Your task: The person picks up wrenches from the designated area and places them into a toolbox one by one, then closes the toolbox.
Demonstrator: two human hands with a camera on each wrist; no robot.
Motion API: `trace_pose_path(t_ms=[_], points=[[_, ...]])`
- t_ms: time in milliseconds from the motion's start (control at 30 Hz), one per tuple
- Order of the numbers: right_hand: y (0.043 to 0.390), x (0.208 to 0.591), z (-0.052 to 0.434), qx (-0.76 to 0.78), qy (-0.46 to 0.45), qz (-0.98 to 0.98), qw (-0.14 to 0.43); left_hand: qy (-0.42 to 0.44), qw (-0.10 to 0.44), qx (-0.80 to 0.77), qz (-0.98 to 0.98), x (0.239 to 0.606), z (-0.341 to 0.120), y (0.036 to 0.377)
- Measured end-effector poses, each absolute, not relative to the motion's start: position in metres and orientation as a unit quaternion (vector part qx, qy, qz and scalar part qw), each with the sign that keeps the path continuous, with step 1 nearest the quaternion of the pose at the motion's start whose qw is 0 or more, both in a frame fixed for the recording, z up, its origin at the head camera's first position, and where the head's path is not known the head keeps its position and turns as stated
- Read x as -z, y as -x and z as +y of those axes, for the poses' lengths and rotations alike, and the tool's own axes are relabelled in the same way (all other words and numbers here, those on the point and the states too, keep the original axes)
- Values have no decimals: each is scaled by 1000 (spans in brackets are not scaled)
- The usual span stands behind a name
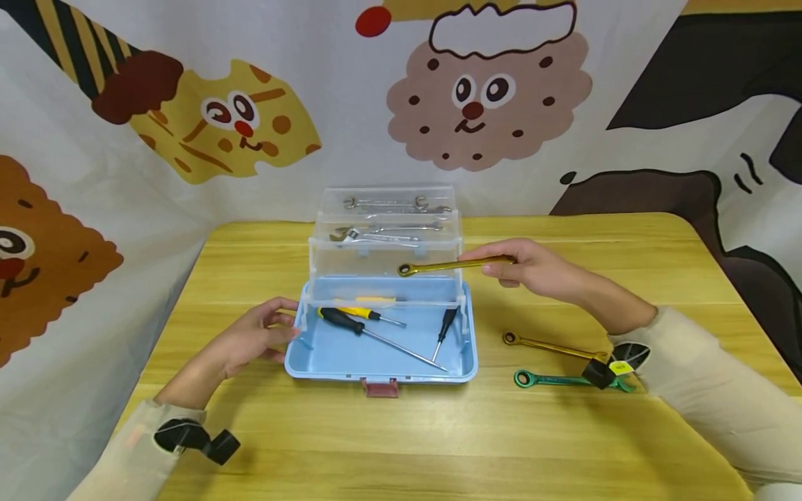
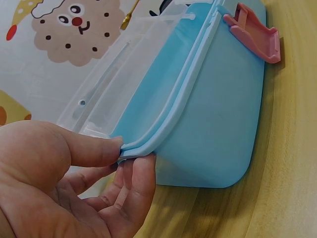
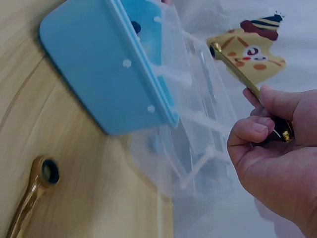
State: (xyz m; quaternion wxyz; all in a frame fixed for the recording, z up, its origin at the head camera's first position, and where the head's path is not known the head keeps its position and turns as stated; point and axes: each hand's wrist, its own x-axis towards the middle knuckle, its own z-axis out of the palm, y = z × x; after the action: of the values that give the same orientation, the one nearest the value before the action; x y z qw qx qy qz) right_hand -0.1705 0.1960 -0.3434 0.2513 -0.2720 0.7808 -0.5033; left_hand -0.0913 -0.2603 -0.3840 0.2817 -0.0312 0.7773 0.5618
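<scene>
One gold wrench (image 1: 438, 266) is in the grasp of the right hand (image 1: 532, 268), between thumb and fingers, raised near the clear trays (image 1: 338, 261) of a blue toolbox (image 1: 338, 358). The left hand (image 1: 253, 337) grips the rim of this toolbox at its left end, the thumb on top. Inside the toolbox lie screwdrivers (image 1: 341, 319) with black and yellow handles; silver wrenches (image 1: 354, 236) rest in the upper trays. On the wooden surface (image 1: 426, 445), to the right, another gold wrench (image 1: 551, 346) lies near a green wrench (image 1: 554, 380).

Wood-grain tbl (image 1: 401, 445), lt-blue toolbox (image 1: 357, 358), gold wrench (image 1: 551, 346) & green wrench (image 1: 556, 380) to its R
</scene>
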Motion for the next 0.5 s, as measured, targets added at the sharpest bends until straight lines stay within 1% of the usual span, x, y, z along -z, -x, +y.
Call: trace_pose_path(t_ms=[100,300,500], points=[[172,343,183,498,276,782,254,30,282,-563,776,384,-261,91],[175,345,156,483,314,780,244,29,283,-566,774,384,-261,91],[176,349,134,459,332,790,234,33,285,-571,769,385,-261,91]])
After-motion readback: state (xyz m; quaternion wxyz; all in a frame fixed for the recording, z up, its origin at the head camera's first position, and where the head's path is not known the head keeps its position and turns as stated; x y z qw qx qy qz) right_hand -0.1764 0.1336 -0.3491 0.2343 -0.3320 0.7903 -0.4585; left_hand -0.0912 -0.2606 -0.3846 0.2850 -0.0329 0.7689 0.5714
